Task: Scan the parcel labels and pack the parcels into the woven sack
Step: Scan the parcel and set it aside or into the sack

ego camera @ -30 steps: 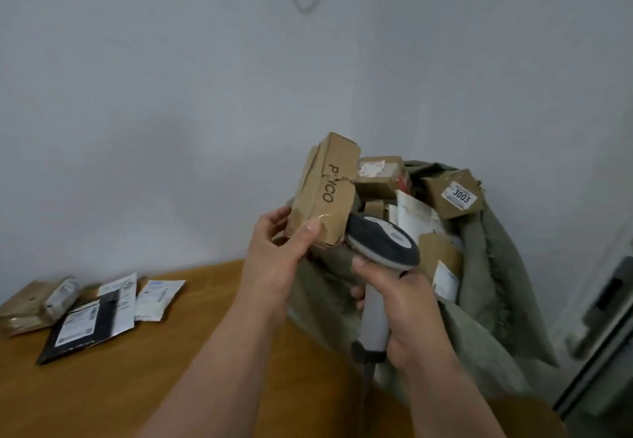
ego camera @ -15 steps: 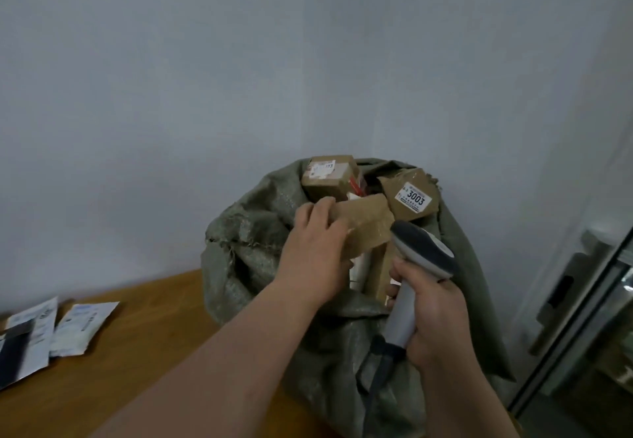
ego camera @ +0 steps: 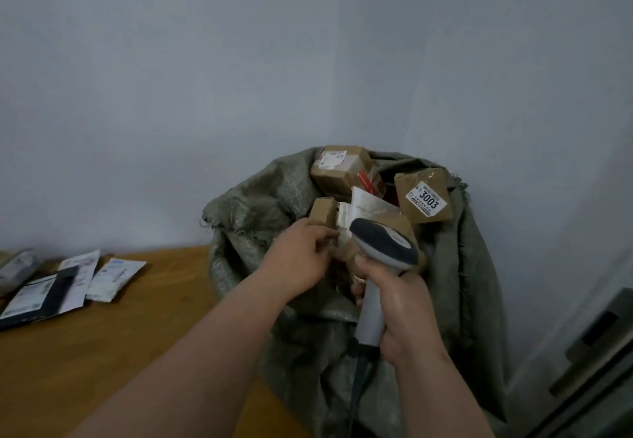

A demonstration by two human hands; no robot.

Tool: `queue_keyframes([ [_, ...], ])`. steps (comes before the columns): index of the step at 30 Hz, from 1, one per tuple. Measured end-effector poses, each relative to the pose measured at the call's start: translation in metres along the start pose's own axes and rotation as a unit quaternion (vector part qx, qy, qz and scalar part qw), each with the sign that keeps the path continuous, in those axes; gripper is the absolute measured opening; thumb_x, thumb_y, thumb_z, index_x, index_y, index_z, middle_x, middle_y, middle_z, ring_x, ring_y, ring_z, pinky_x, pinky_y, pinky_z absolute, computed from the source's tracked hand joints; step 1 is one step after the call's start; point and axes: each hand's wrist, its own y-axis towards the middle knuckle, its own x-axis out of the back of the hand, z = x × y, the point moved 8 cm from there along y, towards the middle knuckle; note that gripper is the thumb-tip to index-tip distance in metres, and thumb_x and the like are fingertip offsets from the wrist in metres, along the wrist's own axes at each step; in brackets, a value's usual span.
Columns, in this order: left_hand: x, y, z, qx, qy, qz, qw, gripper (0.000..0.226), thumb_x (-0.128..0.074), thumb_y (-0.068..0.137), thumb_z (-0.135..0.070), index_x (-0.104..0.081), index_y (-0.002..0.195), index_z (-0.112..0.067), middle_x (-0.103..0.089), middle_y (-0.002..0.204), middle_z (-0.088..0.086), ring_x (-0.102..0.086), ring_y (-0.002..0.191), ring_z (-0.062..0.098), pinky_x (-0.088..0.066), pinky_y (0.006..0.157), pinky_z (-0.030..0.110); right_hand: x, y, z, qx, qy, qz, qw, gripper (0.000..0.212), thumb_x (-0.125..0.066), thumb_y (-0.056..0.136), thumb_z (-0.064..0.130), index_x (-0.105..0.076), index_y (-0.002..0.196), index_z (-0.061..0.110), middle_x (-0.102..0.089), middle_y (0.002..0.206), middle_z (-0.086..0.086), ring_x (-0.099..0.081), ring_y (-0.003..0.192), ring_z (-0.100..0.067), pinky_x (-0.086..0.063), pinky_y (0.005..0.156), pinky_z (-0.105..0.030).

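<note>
Brown stiff cardboard parcel (ego camera: 323, 213), frame centre, likely light | left hand (ego camera: 301, 254) fingers curled on its edge | right hand (ego camera: 400, 304) clasps grey handheld scanner (ego camera: 383, 249) | green woven sack (ego camera: 274, 198) soft.

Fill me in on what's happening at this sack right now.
A person is packing parcels into a green woven sack standing at the end of a wooden table. The left hand is at the sack's mouth, fingers on a brown cardboard parcel among the boxes there. The right hand grips a handheld scanner. The sack looks nearly full; a few flat mailers lie on the table.
</note>
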Motion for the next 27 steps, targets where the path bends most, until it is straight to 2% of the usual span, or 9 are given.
queue_keyframes([
  [3,0.036,-0.021,0.013,0.038,-0.048,-0.114,0.992,0.026,-0.059,0.096,-0.024,-0.068,0.121,-0.03,-0.054,0.113,-0.015,-0.053,0.102,0.005,-0.037,0.079,0.011,-0.022,-0.01,0.005,0.008,-0.012,0.051,0.999,0.013,-0.08,0.08,0.021,-0.073,0.09,0.016,-0.073,0.069,0.002,-0.069,0.068,-0.017,-0.052,0.064,-0.036],
  [5,0.057,-0.039,0.027,0.064,-0.073,-0.164,0.982,0.025,-0.059,0.097,-0.026,-0.068,0.12,-0.03,-0.056,0.111,-0.015,-0.054,0.096,0.004,-0.041,0.077,0.012,-0.041,-0.02,0.007,0.014,-0.018,0.091,0.996,0.011,-0.08,0.081,0.019,-0.073,0.089,0.017,-0.072,0.069,0.002,-0.068,0.062,-0.012,-0.052,0.059,-0.031],
  [7,0.075,-0.059,0.043,0.093,-0.105,-0.195,0.971,0.023,-0.058,0.098,-0.027,-0.069,0.118,-0.03,-0.062,0.109,-0.013,-0.057,0.092,0.002,-0.048,0.077,0.019,-0.066,-0.034,0.004,0.012,-0.032,0.129,0.991,0.016,-0.08,0.081,0.019,-0.071,0.094,0.018,-0.072,0.071,0.0,-0.068,0.061,-0.012,-0.052,0.057,-0.029],
  [10,0.098,-0.095,0.081,0.132,-0.168,-0.219,0.952,0.017,-0.058,0.099,-0.025,-0.07,0.106,-0.036,-0.066,0.095,-0.02,-0.058,0.085,-0.004,-0.044,0.066,0.015,-0.112,-0.059,-0.007,0.03,-0.079,0.178,0.981,0.015,-0.08,0.082,0.021,-0.071,0.093,0.022,-0.073,0.069,0.002,-0.067,0.059,-0.01,-0.053,0.054,-0.024],
  [13,0.12,-0.14,0.134,0.197,-0.244,-0.244,0.918,0.015,-0.057,0.1,-0.026,-0.066,0.099,-0.038,-0.066,0.09,-0.021,-0.061,0.08,-0.006,-0.042,0.059,0.011,-0.165,-0.086,-0.029,0.043,-0.117,0.215,0.969,0.008,-0.08,0.083,0.024,-0.073,0.086,0.019,-0.07,0.068,-0.003,-0.065,0.064,-0.017,-0.051,0.058,-0.03],
  [17,0.157,-0.209,0.217,0.283,-0.27,-0.263,0.882,0.013,-0.055,0.101,-0.03,-0.067,0.103,-0.03,-0.064,0.09,-0.01,-0.058,0.085,0.007,-0.042,0.064,0.023,-0.238,-0.121,-0.069,0.031,-0.132,0.227,0.964,0.009,-0.081,0.082,0.026,-0.073,0.084,0.024,-0.07,0.068,0.006,-0.066,0.068,-0.016,-0.052,0.061,-0.035],
  [20,0.184,-0.26,0.277,0.348,-0.265,-0.267,0.859,0.013,-0.054,0.101,-0.035,-0.066,0.104,-0.031,-0.066,0.094,-0.006,-0.06,0.088,0.012,-0.045,0.065,0.027,-0.292,-0.147,-0.099,0.02,-0.129,0.235,0.963,0.017,-0.082,0.08,0.03,-0.07,0.092,0.026,-0.071,0.074,0.006,-0.068,0.07,-0.014,-0.051,0.059,-0.03],
  [24,0.202,-0.315,0.343,0.41,-0.267,-0.266,0.831,0.015,-0.053,0.101,-0.034,-0.066,0.105,-0.028,-0.067,0.098,-0.001,-0.063,0.094,0.019,-0.053,0.081,0.038,-0.346,-0.171,-0.14,-0.007,-0.132,0.237,0.963,0.024,-0.083,0.079,0.032,-0.068,0.096,0.023,-0.071,0.076,0.005,-0.068,0.072,-0.014,-0.05,0.06,-0.029],
  [27,0.206,-0.335,0.381,0.437,-0.276,-0.258,0.816,0.015,-0.053,0.101,-0.034,-0.066,0.103,-0.027,-0.068,0.099,0.0,-0.063,0.095,0.02,-0.052,0.085,0.039,-0.379,-0.176,-0.161,-0.018,-0.138,0.243,0.96,0.022,-0.082,0.08,0.032,-0.068,0.094,0.024,-0.071,0.076,0.006,-0.068,0.072,-0.013,-0.049,0.058,-0.026],
])
